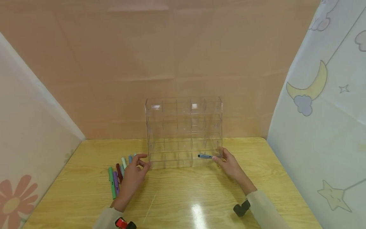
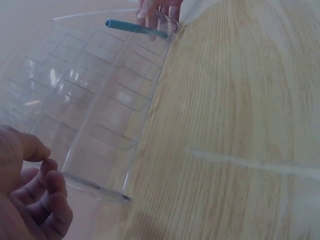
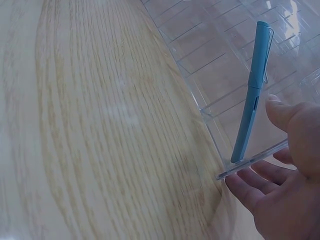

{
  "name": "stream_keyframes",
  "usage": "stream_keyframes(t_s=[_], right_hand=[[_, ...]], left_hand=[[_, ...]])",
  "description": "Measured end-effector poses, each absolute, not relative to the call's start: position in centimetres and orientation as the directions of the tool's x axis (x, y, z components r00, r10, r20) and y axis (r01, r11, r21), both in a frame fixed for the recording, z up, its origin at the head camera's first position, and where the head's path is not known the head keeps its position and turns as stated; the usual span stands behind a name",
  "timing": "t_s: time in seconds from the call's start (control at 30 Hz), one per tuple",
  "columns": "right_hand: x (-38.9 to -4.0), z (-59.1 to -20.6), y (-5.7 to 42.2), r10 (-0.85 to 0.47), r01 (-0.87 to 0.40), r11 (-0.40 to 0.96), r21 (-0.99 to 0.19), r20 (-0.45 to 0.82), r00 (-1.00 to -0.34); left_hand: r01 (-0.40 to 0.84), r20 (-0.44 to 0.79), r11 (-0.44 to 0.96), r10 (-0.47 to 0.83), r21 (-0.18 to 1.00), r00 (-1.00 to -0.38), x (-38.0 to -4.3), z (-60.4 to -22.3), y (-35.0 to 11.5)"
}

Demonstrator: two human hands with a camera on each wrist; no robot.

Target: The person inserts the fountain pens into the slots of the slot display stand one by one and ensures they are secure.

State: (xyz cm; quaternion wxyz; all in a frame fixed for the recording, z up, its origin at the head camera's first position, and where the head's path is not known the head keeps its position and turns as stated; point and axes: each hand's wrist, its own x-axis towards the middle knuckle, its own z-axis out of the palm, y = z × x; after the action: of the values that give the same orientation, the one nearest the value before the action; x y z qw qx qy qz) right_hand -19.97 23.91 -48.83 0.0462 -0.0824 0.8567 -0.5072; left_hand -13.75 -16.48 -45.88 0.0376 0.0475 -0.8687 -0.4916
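A clear plastic rack (image 1: 184, 127) with tiers of small compartments stands at the back of the table. In its lowest tier, at the right end, lies a capped blue pen (image 3: 252, 90) with a wire clip. My right hand (image 1: 231, 163) grips the rack's right side wall, thumb inside next to the pen and fingers outside, as the right wrist view shows. At the opposite end, my left hand (image 1: 134, 171) is beside the left side wall (image 2: 95, 186). Its fingers are loosely bent, the tips right at the wall, with nothing seen between them.
Several capped pens lie left of my left hand, among them a green pen (image 1: 112, 183), a purple pen (image 1: 115, 183) and a dark red pen (image 1: 118, 173); some are partly hidden by the hand. A peach backdrop (image 1: 183, 57) rises behind the rack.
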Motion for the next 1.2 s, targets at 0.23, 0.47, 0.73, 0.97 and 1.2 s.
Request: stream_keyframes(t_s=[0.23, 0.47, 0.73, 0.97, 1.2], right_hand=[[-19.8, -48.6, 23.7, -0.203, -0.105, 0.472, -0.875, 0.008, -0.979], [-19.8, -48.7, 23.7, -0.203, -0.1, 0.462, -0.882, 0.004, -0.979], [-19.9, -48.9, 23.8, -0.203, -0.105, 0.472, -0.875, 0.008, -0.979], [-19.8, -48.7, 23.9, -0.199, -0.096, 0.468, -0.879, 0.001, -0.98], [-19.9, -48.8, 23.9, -0.207, -0.113, 0.474, -0.873, 0.014, -0.978]], left_hand=[[-0.049, 0.032, 0.543, -0.139, 0.838, -0.99, -13.2, -46.2, -18.5], [-0.103, -0.031, 0.498, -0.152, 0.861, -0.988, -12.3, -47.3, -20.8], [-0.119, -0.012, 0.549, -0.196, 0.827, -0.981, -11.7, -47.3, -23.1], [-0.212, -0.08, 0.563, -0.25, 0.799, -0.965, -11.5, -47.5, -24.7], [-0.251, -0.106, 0.581, -0.271, 0.774, -0.957, -11.2, -47.9, -26.1]])
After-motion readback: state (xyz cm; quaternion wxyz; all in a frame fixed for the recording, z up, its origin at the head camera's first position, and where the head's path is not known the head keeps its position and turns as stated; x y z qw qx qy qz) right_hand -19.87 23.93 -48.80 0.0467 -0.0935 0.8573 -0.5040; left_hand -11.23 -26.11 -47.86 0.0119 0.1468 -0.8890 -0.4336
